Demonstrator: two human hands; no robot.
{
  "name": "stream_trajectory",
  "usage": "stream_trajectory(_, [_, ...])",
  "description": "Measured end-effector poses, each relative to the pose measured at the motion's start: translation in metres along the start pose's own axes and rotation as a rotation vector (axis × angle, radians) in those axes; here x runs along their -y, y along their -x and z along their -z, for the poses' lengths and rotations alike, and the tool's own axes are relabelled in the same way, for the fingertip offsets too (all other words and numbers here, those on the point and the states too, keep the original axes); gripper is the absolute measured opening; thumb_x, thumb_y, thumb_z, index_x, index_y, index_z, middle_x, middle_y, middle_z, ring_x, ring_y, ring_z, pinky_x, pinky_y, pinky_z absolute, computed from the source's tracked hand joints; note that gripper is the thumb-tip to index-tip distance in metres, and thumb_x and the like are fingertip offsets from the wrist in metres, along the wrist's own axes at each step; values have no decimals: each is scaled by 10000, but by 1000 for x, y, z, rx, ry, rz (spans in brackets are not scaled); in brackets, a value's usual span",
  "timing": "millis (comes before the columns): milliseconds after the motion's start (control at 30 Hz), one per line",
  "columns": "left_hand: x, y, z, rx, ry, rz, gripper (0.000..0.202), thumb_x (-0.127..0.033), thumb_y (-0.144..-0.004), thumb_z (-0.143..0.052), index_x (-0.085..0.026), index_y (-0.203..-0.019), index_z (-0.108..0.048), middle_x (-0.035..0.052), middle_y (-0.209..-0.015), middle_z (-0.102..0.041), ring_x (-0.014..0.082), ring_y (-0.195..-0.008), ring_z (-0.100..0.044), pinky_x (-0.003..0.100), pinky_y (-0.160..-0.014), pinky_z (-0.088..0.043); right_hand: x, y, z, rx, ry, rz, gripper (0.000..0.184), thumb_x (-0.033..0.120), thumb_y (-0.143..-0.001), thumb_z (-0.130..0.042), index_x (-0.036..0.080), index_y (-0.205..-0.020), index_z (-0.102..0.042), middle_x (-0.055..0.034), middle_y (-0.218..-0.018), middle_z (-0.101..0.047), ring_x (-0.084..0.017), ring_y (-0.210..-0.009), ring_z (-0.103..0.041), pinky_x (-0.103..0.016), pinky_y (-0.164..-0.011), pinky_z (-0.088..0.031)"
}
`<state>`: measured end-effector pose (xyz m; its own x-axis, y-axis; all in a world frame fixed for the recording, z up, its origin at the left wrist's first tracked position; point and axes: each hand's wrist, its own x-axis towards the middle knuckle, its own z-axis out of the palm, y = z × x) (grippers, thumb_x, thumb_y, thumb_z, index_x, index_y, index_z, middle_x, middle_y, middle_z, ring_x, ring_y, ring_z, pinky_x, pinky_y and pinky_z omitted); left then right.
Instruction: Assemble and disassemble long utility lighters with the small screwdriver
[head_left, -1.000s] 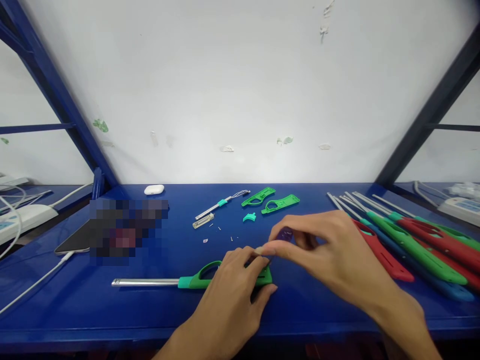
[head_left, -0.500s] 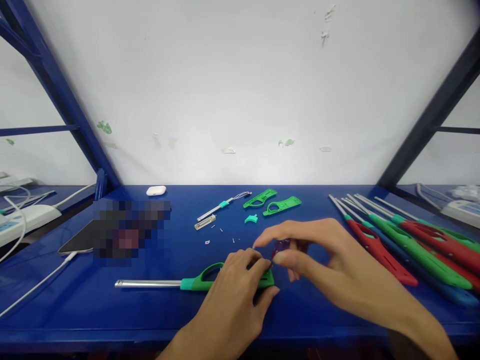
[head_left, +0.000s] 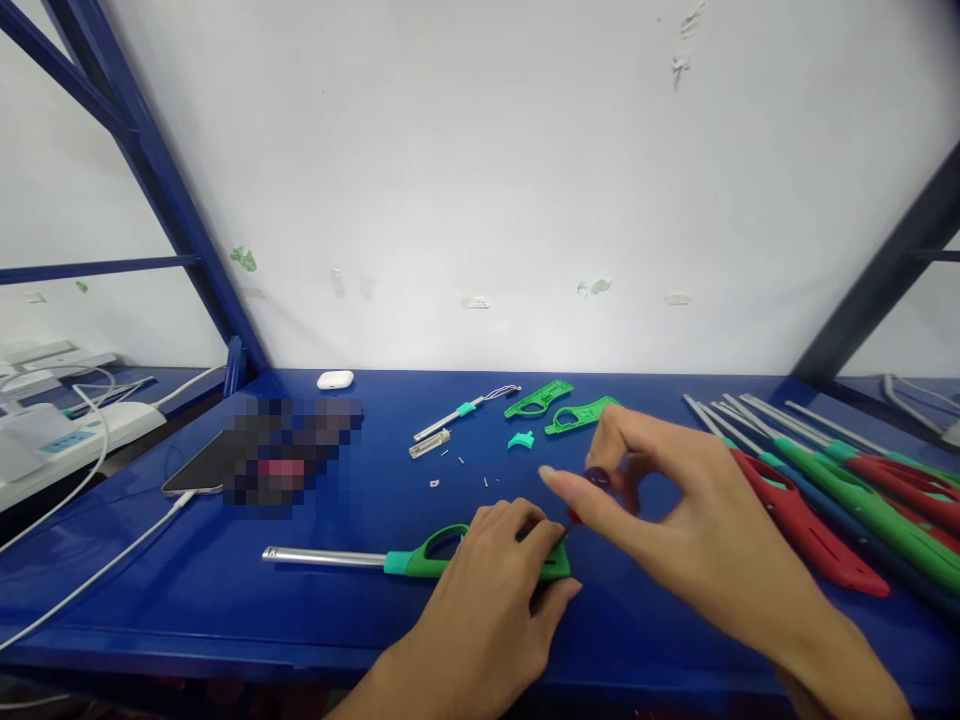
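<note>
My left hand (head_left: 491,585) presses a green long-necked lighter (head_left: 424,563) flat against the blue table, its fingers curled over the handle. The lighter's metal tube points left, and part of the grip is hidden under the hand. In the fingers of my right hand (head_left: 675,510) is a small screwdriver (head_left: 598,478) with a dark purple-red handle. Its thin shaft slants down to the handle end of the lighter, beside my left fingertips. Whether the tip sits in a screw cannot be made out.
Beyond the hands lie two green handle halves (head_left: 538,399), a teal trigger (head_left: 521,440), a metal tube with wires (head_left: 454,416), a clear fuel tank (head_left: 430,444) and tiny parts. Several lighters (head_left: 810,530) are at right. A charging phone (head_left: 206,465) and white earbud case (head_left: 335,380) are left.
My right hand has turned, and its fingers have shifted around the screwdriver handle. My left hand still holds the lighter down. The whole view has shifted slightly.
</note>
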<state>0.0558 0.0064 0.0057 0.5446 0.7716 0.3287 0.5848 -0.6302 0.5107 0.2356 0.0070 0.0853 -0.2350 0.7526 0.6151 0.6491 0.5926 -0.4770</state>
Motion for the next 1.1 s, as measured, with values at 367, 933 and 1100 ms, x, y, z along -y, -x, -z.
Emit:
stream_trajectory(367, [0,2,-1,-26,6,-20,315,-170,-952,-737,-226,-1251,-654,67,-1191,-673,289,-1083,-630,505,-983,-537,-8,5,14,365,-172,-116,284,436,-1069,-549,269,-883,-685,51,-741,-714,-118,-581,-616,-246,-532,-440])
stream_trajectory(933, [-1,1,0,12,7,21,335,-162,-936,-746,-200,-1257,-659,93,-1242,-688,324,-1155,-638,573,-1053,-509,-7,0,-5,83,13,-14,416,343,-977,-634,241,-679,-362,90,-553,-424,-85,-483,-408,-223,-465,-349])
stream_trajectory(1100, [-1,1,-1,6,14,12,328,-161,-932,-752,-215,-1244,-666,78,-1229,-684,311,-1118,-643,554,-1010,-538,-7,2,-7,-15,131,70,520,356,-985,-633,224,-652,-256,85,-523,-279,-80,-475,-251,-245,-447,-259])
